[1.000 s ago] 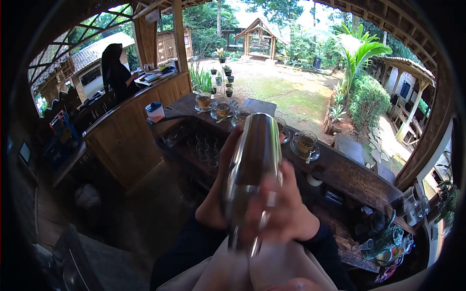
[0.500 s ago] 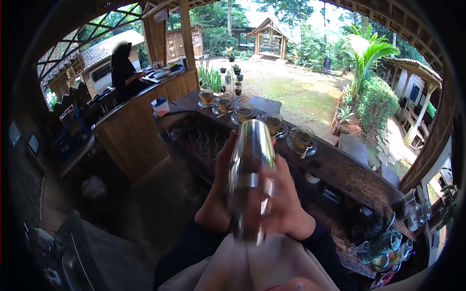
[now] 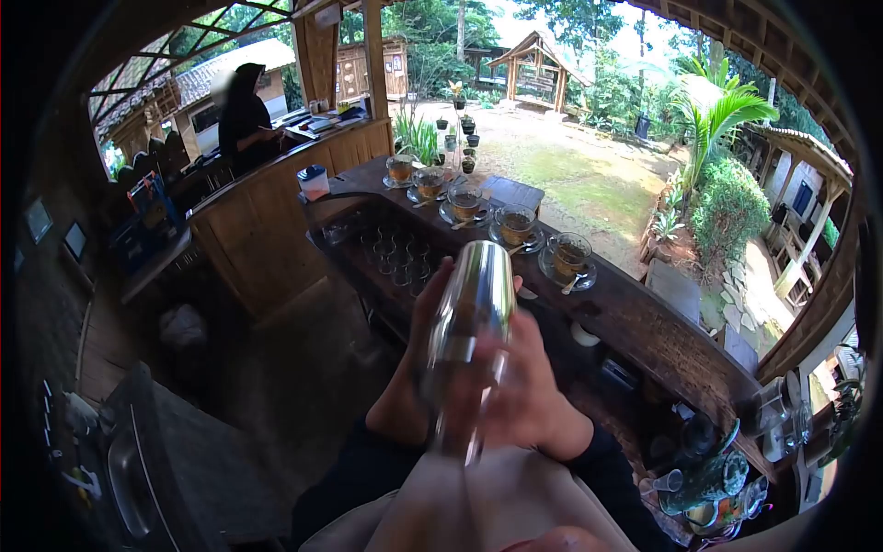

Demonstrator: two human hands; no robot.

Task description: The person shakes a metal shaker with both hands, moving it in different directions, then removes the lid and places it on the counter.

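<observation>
Both hands hold a shiny metal shaker (image 3: 483,285) upright but tilted, in front of my chest. My left hand (image 3: 418,336) wraps its left side, mostly behind the metal. On the right side and lower part, my right hand (image 3: 529,386) has its fingers round the shaker, smeared by motion. Beyond the shaker, several glass cups of amber drink stand on saucers with spoons along the wooden counter, among them a cup (image 3: 568,253) at the right and a cup (image 3: 399,168) at the far left.
Several empty glasses (image 3: 400,258) stand on a lower shelf. A lidded container (image 3: 314,182) sits at the counter's left end. Glass jugs (image 3: 717,478) are at the lower right, a sink (image 3: 129,478) at the lower left. A person (image 3: 244,124) stands behind another counter.
The view has shifted a little, so the counter and cups sit further left or right in it. The shaker is slightly lower in view, still in both hands.
</observation>
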